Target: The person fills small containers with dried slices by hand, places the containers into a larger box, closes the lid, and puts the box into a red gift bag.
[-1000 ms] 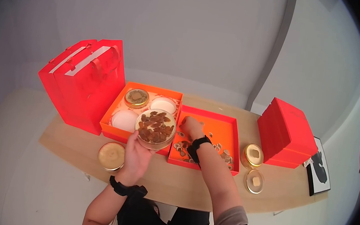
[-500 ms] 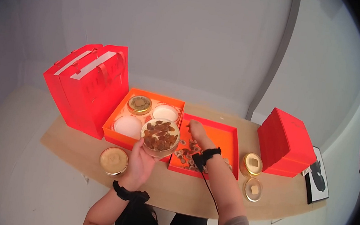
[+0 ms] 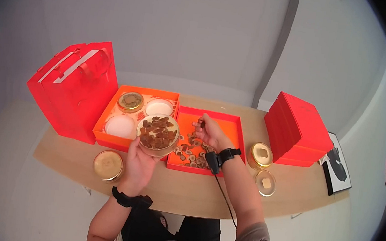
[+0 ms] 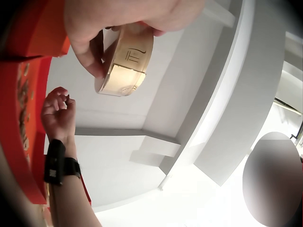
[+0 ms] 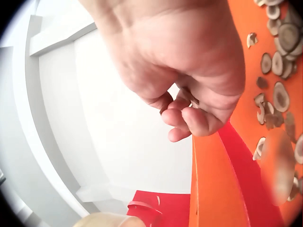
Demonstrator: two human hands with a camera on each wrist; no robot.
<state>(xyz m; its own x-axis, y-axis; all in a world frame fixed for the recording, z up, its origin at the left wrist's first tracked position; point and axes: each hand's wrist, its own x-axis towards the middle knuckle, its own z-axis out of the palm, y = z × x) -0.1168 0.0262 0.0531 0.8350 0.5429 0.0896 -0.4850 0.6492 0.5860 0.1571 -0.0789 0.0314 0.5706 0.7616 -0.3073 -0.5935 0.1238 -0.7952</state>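
My left hand [image 3: 141, 166] holds a round, clear-sided jar [image 3: 154, 151] from below and the near side. Reddish-brown dried pieces [image 3: 158, 133] lie heaped in its open top. From the left wrist view, the jar [image 4: 127, 56] shows a pale label on its side. Above the red box lid [image 3: 238, 132] with its orange inside, my right hand [image 3: 213, 134] has its fingers curled, pinching a small dark dried piece [image 3: 203, 124]. Pale-rimmed dried slices [image 3: 193, 158] are scattered in the lid below, and the right wrist view shows the slices [image 5: 280, 97] close up.
An orange-lined box [image 3: 106, 123] with white round recesses and one gold-rimmed jar [image 3: 130, 101] adjoins the lid. Red gift bags [image 3: 76, 100] stand left, stacked red boxes [image 3: 299, 129] right. A gold lid [image 3: 108, 165] lies front left; a jar [image 3: 261, 155] and clear-topped container [image 3: 265, 183] sit right.
My right hand has risen from among the slices, its palm turning toward the jar, with a dark piece at its fingertips. The left hand keeps holding the jar near the same place.
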